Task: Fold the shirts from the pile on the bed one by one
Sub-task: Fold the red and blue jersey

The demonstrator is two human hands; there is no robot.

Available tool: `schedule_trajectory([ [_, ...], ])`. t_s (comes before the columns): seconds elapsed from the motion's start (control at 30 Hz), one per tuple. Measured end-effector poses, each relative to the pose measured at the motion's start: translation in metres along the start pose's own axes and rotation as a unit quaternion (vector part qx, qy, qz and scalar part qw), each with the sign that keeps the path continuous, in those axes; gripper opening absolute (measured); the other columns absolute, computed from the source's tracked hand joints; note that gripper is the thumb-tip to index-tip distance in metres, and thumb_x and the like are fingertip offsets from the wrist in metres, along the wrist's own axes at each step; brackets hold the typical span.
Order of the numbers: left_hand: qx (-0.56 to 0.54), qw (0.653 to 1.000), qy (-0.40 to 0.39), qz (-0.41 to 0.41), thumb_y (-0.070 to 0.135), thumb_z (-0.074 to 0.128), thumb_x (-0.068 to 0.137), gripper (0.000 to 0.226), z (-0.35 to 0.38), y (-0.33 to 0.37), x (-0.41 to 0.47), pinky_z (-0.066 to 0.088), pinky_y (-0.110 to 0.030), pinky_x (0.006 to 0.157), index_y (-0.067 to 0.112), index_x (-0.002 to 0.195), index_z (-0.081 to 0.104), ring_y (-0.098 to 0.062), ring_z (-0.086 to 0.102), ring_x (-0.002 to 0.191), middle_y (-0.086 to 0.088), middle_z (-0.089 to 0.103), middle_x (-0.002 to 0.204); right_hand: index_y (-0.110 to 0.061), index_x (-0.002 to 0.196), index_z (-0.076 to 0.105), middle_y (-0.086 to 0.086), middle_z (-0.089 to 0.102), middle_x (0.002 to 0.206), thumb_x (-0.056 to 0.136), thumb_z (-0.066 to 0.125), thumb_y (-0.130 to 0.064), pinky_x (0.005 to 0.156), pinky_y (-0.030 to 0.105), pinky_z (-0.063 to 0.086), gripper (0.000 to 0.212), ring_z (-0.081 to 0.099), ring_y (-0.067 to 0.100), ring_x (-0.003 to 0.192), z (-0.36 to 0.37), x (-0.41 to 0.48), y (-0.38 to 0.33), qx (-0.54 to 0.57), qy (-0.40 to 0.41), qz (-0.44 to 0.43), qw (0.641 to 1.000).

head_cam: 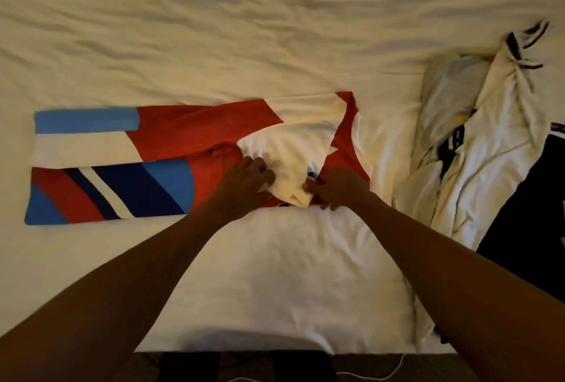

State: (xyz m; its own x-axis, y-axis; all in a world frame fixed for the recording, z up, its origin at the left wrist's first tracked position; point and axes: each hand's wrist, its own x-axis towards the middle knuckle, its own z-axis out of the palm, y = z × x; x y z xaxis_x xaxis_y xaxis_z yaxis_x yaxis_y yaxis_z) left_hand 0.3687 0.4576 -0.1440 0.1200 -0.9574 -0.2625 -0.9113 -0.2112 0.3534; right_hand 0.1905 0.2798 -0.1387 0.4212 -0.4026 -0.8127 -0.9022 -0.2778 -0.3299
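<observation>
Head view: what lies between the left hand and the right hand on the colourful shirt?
In the head view, a white flap of the shirt lies between the left hand and the right hand, on top of its red part.

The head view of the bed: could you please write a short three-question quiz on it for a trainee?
1. True or false: the multicoloured shirt lies on top of the pile.
2. Multiple choice: the pile sits on the bed to the person's A) left, B) right.
3. Short answer: which touches the multicoloured shirt, the left hand, the right hand, or both?
Key: 1 false; 2 B; 3 both.
</observation>
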Motion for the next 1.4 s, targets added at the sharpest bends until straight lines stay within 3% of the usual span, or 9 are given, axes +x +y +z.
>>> schedule_trajectory([
  [0.07, -0.007, 0.999, 0.025, 0.026, 0.027, 0.073, 0.086, 0.021, 0.0, 0.003, 0.001, 0.046, -0.042, 0.072, 0.015, 0.103, 0.068, -0.031, 0.057, 0.094, -0.011, 0.061, 0.109, -0.005, 0.08, 0.072, 0.01, 0.073, 0.078, 0.093, 0.06, -0.051, 0.074, 0.033, 0.057, 0.05, 0.065, 0.018, 0.067, 0.005, -0.001, -0.001, 0.043, -0.001, -0.01, 0.999],
  [0.23, -0.042, 0.994, 0.089, 0.052, 0.028, 0.051, 0.093, 0.019, -0.009, 0.011, -0.016, 0.048, -0.039, 0.066, 0.013, 0.097, 0.062, -0.023, 0.057, 0.079, -0.006, 0.062, 0.095, -0.012, 0.08, 0.065, 0.0, 0.062, 0.072, 0.087, 0.07, -0.043, 0.056, 0.023, 0.041, 0.032, 0.051, 0.012, 0.062, -0.004, -0.021, -0.007, 0.146, -0.079, 0.033, 0.986],
  [0.47, -0.099, 0.992, 0.026, 0.077, 0.037, 0.057, 0.092, 0.027, -0.008, 0.014, -0.033, 0.053, -0.031, 0.067, 0.016, 0.106, 0.063, -0.02, 0.061, 0.084, -0.002, 0.064, 0.101, -0.017, 0.084, 0.066, -0.004, 0.065, 0.076, 0.076, 0.076, -0.059, 0.047, 0.019, 0.033, 0.044, 0.044, 0.01, 0.053, -0.017, -0.029, -0.014, 0.0, -0.163, 0.065, 0.985],
  [0.57, -0.091, 0.993, 0.063, 0.05, 0.038, 0.061, 0.092, 0.032, -0.013, 0.001, -0.031, 0.051, -0.031, 0.083, 0.016, 0.114, 0.065, -0.019, 0.061, 0.098, -0.003, 0.065, 0.112, -0.012, 0.125, 0.056, 0.006, 0.066, 0.12, 0.07, 0.063, -0.08, 0.076, 0.028, 0.051, 0.088, 0.065, 0.021, 0.093, -0.025, -0.027, -0.028, -0.084, -0.05, 0.0, 0.995],
  [0.63, -0.089, 0.988, 0.123, -0.02, 0.023, 0.062, 0.094, 0.022, -0.02, -0.018, -0.028, 0.046, -0.031, 0.087, 0.014, 0.113, 0.064, -0.022, 0.06, 0.104, -0.006, 0.064, 0.114, -0.007, 0.128, 0.052, 0.011, 0.063, 0.122, 0.088, 0.05, -0.07, 0.084, 0.034, 0.045, 0.075, 0.061, 0.029, 0.111, -0.028, -0.026, -0.044, -0.133, 0.11, -0.019, 0.985],
  [0.73, -0.096, 0.958, 0.205, -0.174, 0.015, 0.056, 0.097, 0.022, -0.033, -0.062, -0.029, 0.048, -0.04, 0.089, 0.011, 0.118, 0.061, -0.027, 0.055, 0.11, -0.011, 0.059, 0.12, -0.01, 0.12, 0.053, 0.011, 0.063, 0.111, 0.101, 0.041, -0.049, 0.077, 0.036, 0.046, 0.045, 0.061, 0.03, 0.1, -0.02, -0.015, -0.079, -0.134, 0.276, -0.071, 0.949],
  [0.9, -0.054, 0.927, 0.169, -0.33, 0.042, 0.042, 0.104, 0.052, -0.04, -0.146, -0.047, 0.034, -0.058, 0.107, 0.013, 0.147, 0.04, -0.042, 0.035, 0.139, -0.021, 0.033, 0.155, -0.009, 0.126, 0.055, 0.017, 0.055, 0.118, 0.094, 0.055, -0.02, 0.084, 0.045, 0.047, 0.033, 0.055, 0.038, 0.103, 0.026, 0.015, -0.139, -0.1, 0.279, -0.231, 0.927],
  [1.03, -0.037, 0.95, 0.052, -0.307, 0.061, 0.026, 0.101, 0.068, -0.029, -0.192, -0.059, 0.006, -0.061, 0.119, 0.035, 0.159, 0.004, -0.033, -0.002, 0.153, -0.007, -0.005, 0.168, -0.012, 0.13, 0.053, 0.019, 0.05, 0.13, 0.086, 0.065, -0.046, 0.096, 0.048, 0.04, 0.057, 0.048, 0.038, 0.118, 0.065, 0.038, -0.17, -0.152, 0.244, -0.257, 0.923],
  [1.4, 0.017, 0.975, 0.088, -0.205, 0.059, 0.025, 0.1, 0.071, -0.015, -0.221, -0.068, -0.001, -0.06, 0.119, 0.029, 0.16, 0.003, -0.03, -0.004, 0.154, -0.008, -0.004, 0.168, -0.011, 0.103, 0.059, 0.012, 0.053, 0.106, 0.069, 0.055, -0.011, 0.078, 0.038, 0.037, 0.034, 0.051, 0.031, 0.094, 0.09, 0.036, -0.195, -0.128, 0.394, -0.275, 0.868],
])
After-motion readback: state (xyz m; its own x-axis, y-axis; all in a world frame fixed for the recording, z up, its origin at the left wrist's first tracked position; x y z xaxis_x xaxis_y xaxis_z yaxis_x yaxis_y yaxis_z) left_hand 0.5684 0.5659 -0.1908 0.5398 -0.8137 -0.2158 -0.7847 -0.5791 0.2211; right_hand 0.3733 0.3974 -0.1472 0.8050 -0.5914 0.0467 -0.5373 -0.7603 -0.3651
